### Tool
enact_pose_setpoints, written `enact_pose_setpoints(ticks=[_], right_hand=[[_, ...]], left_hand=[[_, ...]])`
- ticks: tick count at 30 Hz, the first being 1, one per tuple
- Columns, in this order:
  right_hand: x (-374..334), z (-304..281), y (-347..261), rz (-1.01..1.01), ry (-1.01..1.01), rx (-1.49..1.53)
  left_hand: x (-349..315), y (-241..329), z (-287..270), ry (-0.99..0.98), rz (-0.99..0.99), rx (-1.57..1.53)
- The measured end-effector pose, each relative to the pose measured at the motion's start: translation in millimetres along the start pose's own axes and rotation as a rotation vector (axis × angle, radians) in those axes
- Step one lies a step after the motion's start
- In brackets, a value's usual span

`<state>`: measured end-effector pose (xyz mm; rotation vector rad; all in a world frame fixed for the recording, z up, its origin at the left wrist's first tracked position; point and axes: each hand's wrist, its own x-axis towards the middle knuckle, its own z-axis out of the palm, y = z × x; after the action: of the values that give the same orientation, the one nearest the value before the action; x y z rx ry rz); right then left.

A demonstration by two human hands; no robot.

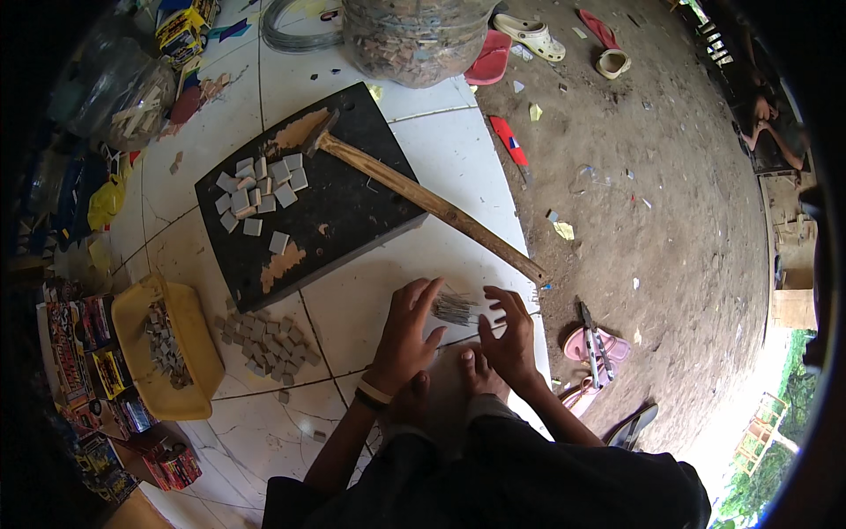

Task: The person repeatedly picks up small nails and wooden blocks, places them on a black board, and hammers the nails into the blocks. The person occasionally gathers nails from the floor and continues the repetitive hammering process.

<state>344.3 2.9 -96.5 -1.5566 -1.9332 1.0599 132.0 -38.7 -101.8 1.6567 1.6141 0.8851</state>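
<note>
My left hand (405,339) and my right hand (511,342) hover on either side of a small pile of thin, straight metal pieces (455,309), like short wires or pins, on the white tiled surface. The fingers of both hands are spread and curved, with nothing visible in them. Beyond them a wooden-handled hammer (432,204) lies with its head on a black block (339,207) and its handle reaching over the white tiles. Several small square grey pieces with pale edges (256,191) lie loose on the block. A bent wire piece also rests there.
More small grey squares (269,346) lie left of my hands, beside a yellow plastic tub (198,366) holding others. Colourful boxes (110,366) stand at the left. A large clear container (419,40) and a wire coil (291,31) are at the back. Right of the tiled edge is a dirt floor (661,247) with sandals.
</note>
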Motion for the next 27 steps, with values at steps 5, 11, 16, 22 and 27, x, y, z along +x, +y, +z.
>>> enact_pose_setpoints(ticks=[5,11,16,22,27], right_hand=[[15.2,3.4,0.7,-0.268,-0.164,-0.286],[18.1,5.2,6.1,-0.231,-0.211,-0.303],[4.8,1.4,4.9,-0.175,0.009,-0.126],[-12.6,-9.4,13.2,0.224,0.03,0.159],[-8.8,7.1,8.5,0.297,-0.059,0.286]], left_hand=[[19.0,-8.4,1.8,-0.142,0.202,0.143],[14.2,-13.5,10.2,-0.146,0.15,0.114],[9.2,-10.4,12.1,-0.119,0.142,0.122],[10.4,-7.8,12.6,-0.131,0.124,0.059],[9.3,-6.0,12.1,-0.14,0.085,0.032]])
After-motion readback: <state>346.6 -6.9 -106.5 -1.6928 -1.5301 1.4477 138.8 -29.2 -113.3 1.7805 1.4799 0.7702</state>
